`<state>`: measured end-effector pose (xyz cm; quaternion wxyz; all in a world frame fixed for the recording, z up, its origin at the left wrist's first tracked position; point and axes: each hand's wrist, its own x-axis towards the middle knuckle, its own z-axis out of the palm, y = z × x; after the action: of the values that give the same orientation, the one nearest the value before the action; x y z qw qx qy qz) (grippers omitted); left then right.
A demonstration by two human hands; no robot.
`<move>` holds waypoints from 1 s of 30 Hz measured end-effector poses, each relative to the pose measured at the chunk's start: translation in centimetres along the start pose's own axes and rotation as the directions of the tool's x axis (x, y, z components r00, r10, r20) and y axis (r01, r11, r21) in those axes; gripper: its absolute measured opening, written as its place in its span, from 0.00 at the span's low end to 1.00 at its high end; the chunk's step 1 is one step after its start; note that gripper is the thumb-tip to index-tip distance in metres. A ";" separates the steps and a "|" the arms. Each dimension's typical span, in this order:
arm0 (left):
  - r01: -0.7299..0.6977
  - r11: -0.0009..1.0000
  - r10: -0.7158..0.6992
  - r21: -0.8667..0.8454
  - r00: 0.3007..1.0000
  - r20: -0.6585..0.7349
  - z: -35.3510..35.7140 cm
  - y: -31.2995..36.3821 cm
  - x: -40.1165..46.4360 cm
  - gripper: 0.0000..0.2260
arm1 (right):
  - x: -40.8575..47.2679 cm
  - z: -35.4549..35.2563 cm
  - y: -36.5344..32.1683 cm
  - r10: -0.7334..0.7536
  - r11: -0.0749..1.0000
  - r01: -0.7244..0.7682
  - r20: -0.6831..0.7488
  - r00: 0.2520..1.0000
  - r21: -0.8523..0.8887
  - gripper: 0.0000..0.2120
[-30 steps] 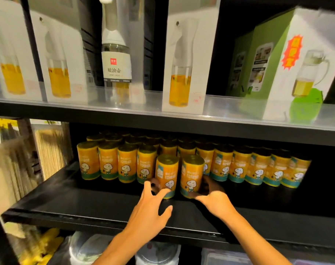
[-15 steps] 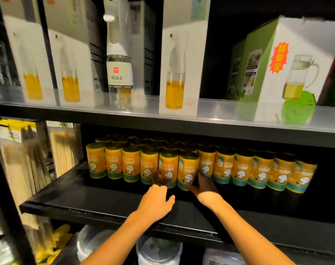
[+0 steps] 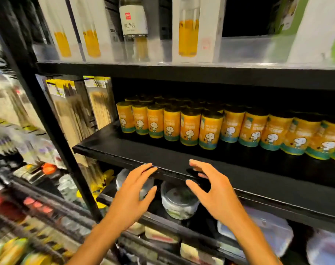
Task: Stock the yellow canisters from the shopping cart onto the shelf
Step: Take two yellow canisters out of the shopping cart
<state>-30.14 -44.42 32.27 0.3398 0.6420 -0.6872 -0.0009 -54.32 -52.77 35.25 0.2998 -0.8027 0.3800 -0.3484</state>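
Several yellow canisters (image 3: pixel 189 129) with dark lids and a cartoon figure stand in rows on the black middle shelf (image 3: pixel 124 150). Two of them sit slightly forward of the front row near its middle. My left hand (image 3: pixel 133 196) and my right hand (image 3: pixel 216 196) hover side by side in front of the shelf's front edge, below the canisters. Both hands hold nothing and their fingers are spread. The shopping cart is blurred at the lower left.
White boxes of oil sprayers (image 3: pixel 193 29) and a sprayer bottle (image 3: pixel 134 25) stand on the upper shelf. Packs of skewers (image 3: pixel 101 104) hang left of the canisters. Clear plastic food containers (image 3: pixel 179 203) fill the shelf below. A black upright post (image 3: pixel 53 131) stands on the left.
Both hands have let go of the two front canisters and pulled back toward me, past the shelf's edge. The camera has swung down and to the left.
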 end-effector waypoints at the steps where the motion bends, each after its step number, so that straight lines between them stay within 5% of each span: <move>1: 0.008 1.000 -0.008 0.007 1.000 -0.003 -0.4 0.0 -1.9 0.23 | -1.1 1.2 -0.2 -0.025 1.000 0.024 0.046 0.999 0.015 0.24; 5: 0.087 0.996 -0.088 0.028 0.995 0.043 -1.6 -1.0 -9.9 0.23 | -5.2 7.2 0.5 -0.125 0.992 0.119 0.233 0.965 0.040 0.23; 11: 0.323 0.936 -0.343 0.140 0.928 0.149 -2.0 -4.5 -23.1 0.26 | -11.4 15.8 4.1 -0.024 1.000 0.023 0.495 0.869 0.008 0.24; 15: 0.524 0.832 -0.555 0.184 0.796 0.240 -1.2 -8.1 -32.3 0.34 | -15.8 20.9 5.8 0.046 0.999 -0.029 0.628 0.777 -0.037 0.29; 24: 0.738 0.650 -0.758 0.181 0.611 0.230 -3.1 -11.5 -48.5 0.41 | -22.9 30.8 4.7 0.165 0.978 -0.002 0.759 0.629 -0.210 0.34; 30: 0.897 0.419 -0.891 0.139 0.377 0.255 -5.4 -13.2 -57.8 0.55 | -25.6 37.5 0.2 0.189 0.969 0.037 0.830 0.525 -0.244 0.28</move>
<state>-19.22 6.65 3.73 0.1882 0.8989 -0.2740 -0.2855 -36.86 -23.83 4.98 0.3658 -0.8820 0.2591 0.1453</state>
